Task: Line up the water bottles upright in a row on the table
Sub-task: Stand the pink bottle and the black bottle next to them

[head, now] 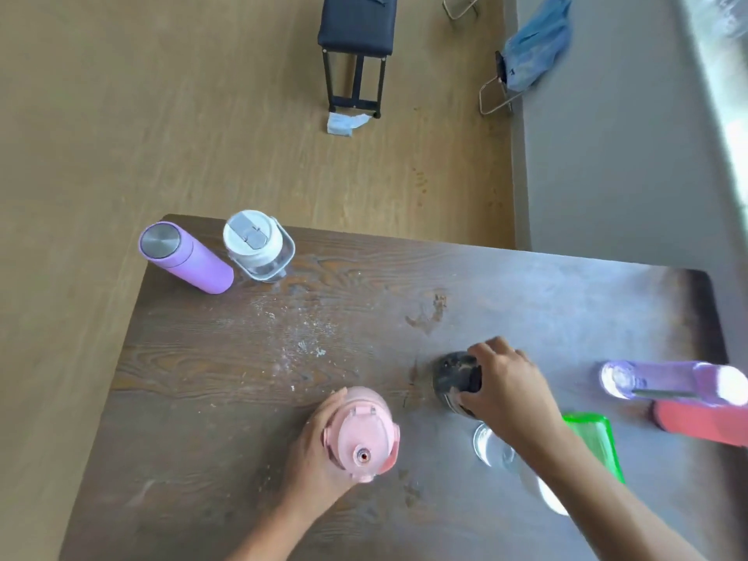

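Left hand: left hand [319, 447] wrapped round the pink bottle [360, 433], which stands upright nr the desk's [210, 366] near edge, lid up. Fingers closed on its side.
Right hand: right hand [506, 382] clamped on the dark bottle [455, 380], fingers over the top and far side; bottle looks upright, mid-desk toward the right edge.
Row so far: purple flask [184, 257] and white-lidded clear bottle [259, 247] stand just beside each other at the far left corner.
Step in hand (judgement): carry both held bottles to the far edge and set them next to the white-lidded one, extending the row rightward.
How to do it well: lift clear of the desk rather than slide, since the top is gritty; set each base flat; leave a small even gap; let go only once it stands steady. Pink one first, as it's nearer the row.
Still lying down: clear purple bottle [664, 380] and red bottle [700, 423] at the right edge; green bottle [595, 443] and a clear bottle [491, 445] partly under the right forearm.
In the way: nothing betw. hands and the row; only white specks [307, 346] mid-desk. Right arm crosses over the lying bottles, so pull back w/o nudging them.
Off desk: black stool [356, 46] on the floor, irrelevant.
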